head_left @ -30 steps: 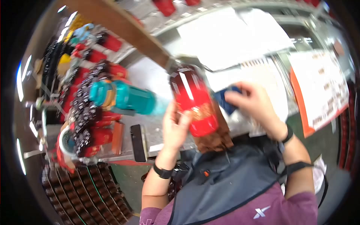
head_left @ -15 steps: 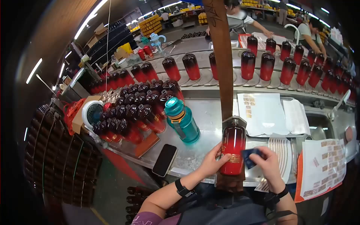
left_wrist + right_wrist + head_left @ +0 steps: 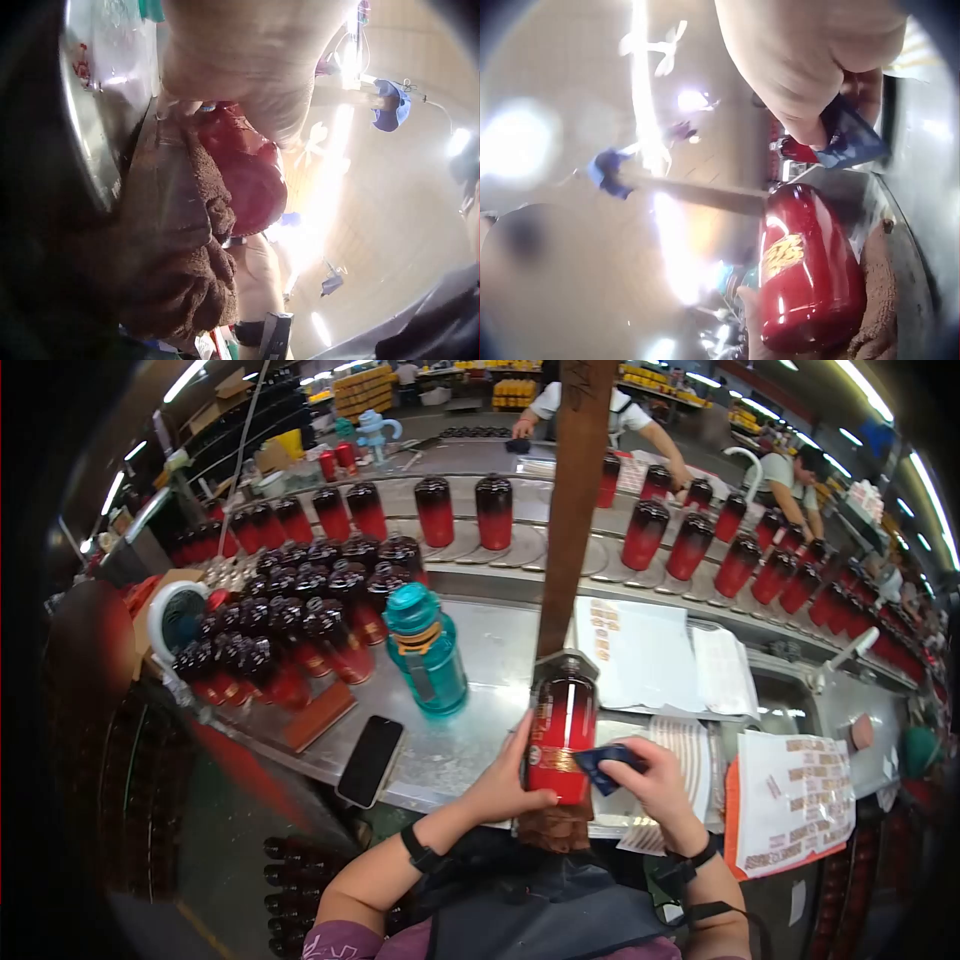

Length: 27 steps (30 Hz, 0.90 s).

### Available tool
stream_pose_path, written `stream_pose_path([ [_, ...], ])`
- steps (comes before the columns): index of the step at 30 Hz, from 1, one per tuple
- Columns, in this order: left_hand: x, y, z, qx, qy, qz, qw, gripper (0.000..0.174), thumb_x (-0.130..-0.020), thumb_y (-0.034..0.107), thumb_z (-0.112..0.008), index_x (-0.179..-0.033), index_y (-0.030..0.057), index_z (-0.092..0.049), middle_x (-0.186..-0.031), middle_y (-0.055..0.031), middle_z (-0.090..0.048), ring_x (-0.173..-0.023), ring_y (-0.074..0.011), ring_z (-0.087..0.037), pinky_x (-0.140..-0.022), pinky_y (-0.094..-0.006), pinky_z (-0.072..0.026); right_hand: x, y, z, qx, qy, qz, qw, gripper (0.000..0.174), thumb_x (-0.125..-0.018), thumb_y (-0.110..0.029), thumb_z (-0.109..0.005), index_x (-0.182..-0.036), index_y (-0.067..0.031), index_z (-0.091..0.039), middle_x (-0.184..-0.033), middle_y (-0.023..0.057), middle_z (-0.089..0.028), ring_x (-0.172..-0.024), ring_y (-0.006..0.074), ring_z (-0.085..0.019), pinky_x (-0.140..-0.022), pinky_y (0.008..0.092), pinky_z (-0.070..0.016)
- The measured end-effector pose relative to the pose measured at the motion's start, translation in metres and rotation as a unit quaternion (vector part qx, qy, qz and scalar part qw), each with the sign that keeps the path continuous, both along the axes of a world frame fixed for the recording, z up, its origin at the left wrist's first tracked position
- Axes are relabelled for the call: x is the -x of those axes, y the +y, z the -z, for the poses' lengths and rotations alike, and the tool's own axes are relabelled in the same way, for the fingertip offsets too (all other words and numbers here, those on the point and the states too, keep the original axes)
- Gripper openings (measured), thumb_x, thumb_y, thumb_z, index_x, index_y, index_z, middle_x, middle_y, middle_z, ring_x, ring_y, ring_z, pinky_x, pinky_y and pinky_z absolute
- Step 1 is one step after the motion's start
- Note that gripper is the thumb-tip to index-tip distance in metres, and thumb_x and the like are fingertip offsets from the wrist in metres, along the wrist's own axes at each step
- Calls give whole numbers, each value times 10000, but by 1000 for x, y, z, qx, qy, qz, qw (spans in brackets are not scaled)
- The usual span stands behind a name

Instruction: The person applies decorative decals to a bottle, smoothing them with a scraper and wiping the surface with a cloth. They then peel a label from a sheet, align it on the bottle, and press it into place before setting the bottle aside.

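A glossy bottle [image 3: 566,720], black at the top fading to red, lies tilted against a wooden board [image 3: 575,510] with brown cloth [image 3: 550,830] under its base. Gold lettering runs along its side. My left hand [image 3: 497,785] grips the bottle's lower part, thumb across the front and fingers hidden behind. Between thumb and fingers my right hand [image 3: 652,772] pinches a dark blue flat, flexible-looking piece [image 3: 600,768], its edge right at the bottle's lower right side. In the right wrist view this blue piece [image 3: 853,142] has a pointed corner, and gold print shows on the red bottle [image 3: 810,277].
Left of the board stand a teal water bottle [image 3: 428,660], a phone [image 3: 370,760] and several grouped bottles [image 3: 330,620]. White sheets [image 3: 640,650] and a striped sheet [image 3: 675,765] lie to the right, near a printed sheet [image 3: 795,795]. Bottles [image 3: 690,545] stand along the conveyor behind; people work beyond.
The head view has swung up, then slightly right. The blue piece, earlier beside the bottle, now overlaps its lower right front. More gold lettering shows on the bottle's left side; my left hand stays on it.
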State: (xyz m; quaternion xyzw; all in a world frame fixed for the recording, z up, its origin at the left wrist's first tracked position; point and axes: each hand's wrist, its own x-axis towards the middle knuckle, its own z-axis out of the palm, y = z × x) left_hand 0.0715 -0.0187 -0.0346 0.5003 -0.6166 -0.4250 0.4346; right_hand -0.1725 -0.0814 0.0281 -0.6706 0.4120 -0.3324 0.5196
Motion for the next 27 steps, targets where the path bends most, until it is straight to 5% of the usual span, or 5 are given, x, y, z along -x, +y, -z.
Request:
stream_pose_path([
  [2,-1,2,-7,42,-115,22,992,1423,-599,454,-912,-1540,-27,41,-1534,-313,-229,-1433,-447,-262,-1173,-446,-273,5,-19,5,-3,51,48,997,256,-846,-130,-752,-1049,14,-692,-925,63,-696,-809,112,-641,-733,254,-514],
  [14,8,-6,-2,57,-34,1,998,1223,-639,254,-917,-1546,8,-134,-1459,-199,-415,-1344,-324,-451,-1109,-415,-376,-15,-5,-36,134,114,-84,981,248,-829,-168,-761,-1025,-24,-712,-884,109,-684,-798,206,-671,-727,303,-522],
  [19,10,-4,-14,48,-70,-14,996,1200,-620,269,-924,-1530,10,-187,-1423,-190,-456,-1323,-327,-466,-1092,-421,-390,6,-34,-21,163,150,85,971,269,-832,-172,-763,-1045,-17,-709,-905,112,-690,-826,189,-659,-751,297,-512],
  [21,12,-2,-20,37,-84,-24,995,1203,-611,269,-924,-1528,11,-189,-1400,-198,-475,-1299,-344,-482,-1078,-428,-400,-7,-13,-42,110,99,-112,983,288,-831,-164,-760,-1069,-10,-707,-915,120,-693,-830,189,-665,-756,307,-519],
  [27,11,2,-35,64,-176,-34,982,1239,-643,389,-889,-1505,-87,-137,-1263,-269,-503,-1148,-417,-532,-934,-454,-487,4,-23,-26,175,108,-56,977,258,-825,-165,-756,-1034,-18,-724,-927,115,-707,-816,190,-676,-737,314,-531],
])
